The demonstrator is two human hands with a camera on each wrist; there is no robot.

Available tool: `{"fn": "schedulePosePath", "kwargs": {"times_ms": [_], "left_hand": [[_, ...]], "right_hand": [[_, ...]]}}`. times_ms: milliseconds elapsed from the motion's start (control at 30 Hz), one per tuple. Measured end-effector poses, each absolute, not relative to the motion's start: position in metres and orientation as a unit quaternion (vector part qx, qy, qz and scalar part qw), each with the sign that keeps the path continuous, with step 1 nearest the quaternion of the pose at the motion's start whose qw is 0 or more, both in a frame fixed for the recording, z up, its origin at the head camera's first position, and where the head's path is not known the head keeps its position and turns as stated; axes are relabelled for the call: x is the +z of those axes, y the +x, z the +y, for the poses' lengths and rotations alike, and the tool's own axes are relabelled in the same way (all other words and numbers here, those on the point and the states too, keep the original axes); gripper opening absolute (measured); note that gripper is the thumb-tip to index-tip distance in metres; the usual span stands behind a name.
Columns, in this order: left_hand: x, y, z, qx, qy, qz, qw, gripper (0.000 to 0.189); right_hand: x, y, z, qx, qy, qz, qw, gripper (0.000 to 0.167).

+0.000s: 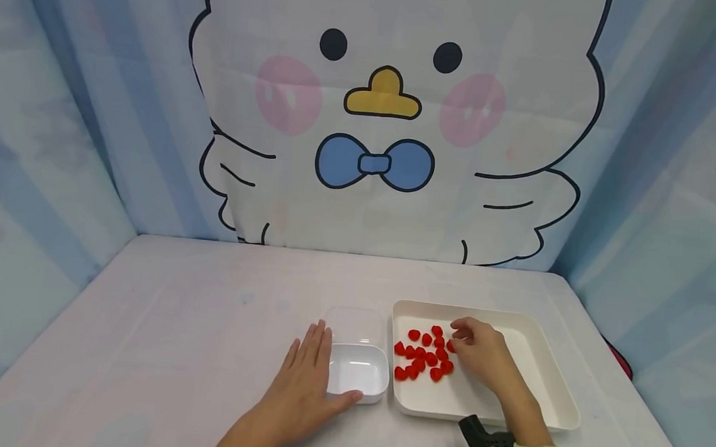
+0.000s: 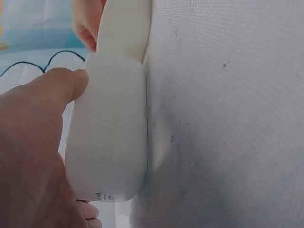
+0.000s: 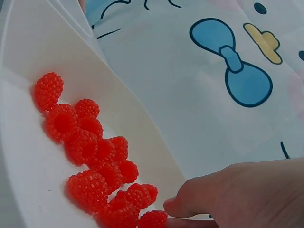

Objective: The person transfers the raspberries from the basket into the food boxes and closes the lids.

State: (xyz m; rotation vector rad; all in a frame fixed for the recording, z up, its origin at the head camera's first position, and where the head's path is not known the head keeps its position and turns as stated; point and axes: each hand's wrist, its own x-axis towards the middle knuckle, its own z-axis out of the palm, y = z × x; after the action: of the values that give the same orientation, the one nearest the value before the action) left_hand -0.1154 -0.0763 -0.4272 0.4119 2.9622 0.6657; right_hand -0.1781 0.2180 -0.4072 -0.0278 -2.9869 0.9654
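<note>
A small white plastic box (image 1: 359, 371) stands on the table, a clear lid (image 1: 354, 325) lying flat behind it. My left hand (image 1: 306, 381) rests against the box, straight fingers along its left side and thumb at its near edge. In the left wrist view the thumb touches the box (image 2: 111, 126) near its upper corner. Several red raspberries (image 1: 420, 353) lie in the left half of a cream tray (image 1: 507, 393). Over the tray, my right hand (image 1: 485, 355) has its fingertips right at one raspberry (image 3: 153, 220) on the cluster's right side. I cannot tell whether they pinch it.
The box stands close beside the tray's left wall. The white table (image 1: 164, 335) stretches left and behind. A patterned curtain (image 1: 370, 217) hangs at the table's back edge, with blue curtains on both sides. A black strap (image 1: 486, 438) is at my right wrist.
</note>
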Motion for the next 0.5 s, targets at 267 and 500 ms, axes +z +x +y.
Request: {"fn": "schedulePosePath", "kwargs": {"times_ms": [267,500], "left_hand": [[-0.4274,-0.1154,-0.0767,0.216,0.135,0.966,0.041,0.111],[-0.4281,-0.1169,-0.0767,0.218,0.139,0.965,0.033,0.11]], "right_hand": [[-0.4133,-0.1803,0.2165,0.304,-0.002,-0.953,-0.011,0.028],[-0.4136,-0.1807,0.2154,0.298,-0.004,-0.954,0.0,0.024]]}}
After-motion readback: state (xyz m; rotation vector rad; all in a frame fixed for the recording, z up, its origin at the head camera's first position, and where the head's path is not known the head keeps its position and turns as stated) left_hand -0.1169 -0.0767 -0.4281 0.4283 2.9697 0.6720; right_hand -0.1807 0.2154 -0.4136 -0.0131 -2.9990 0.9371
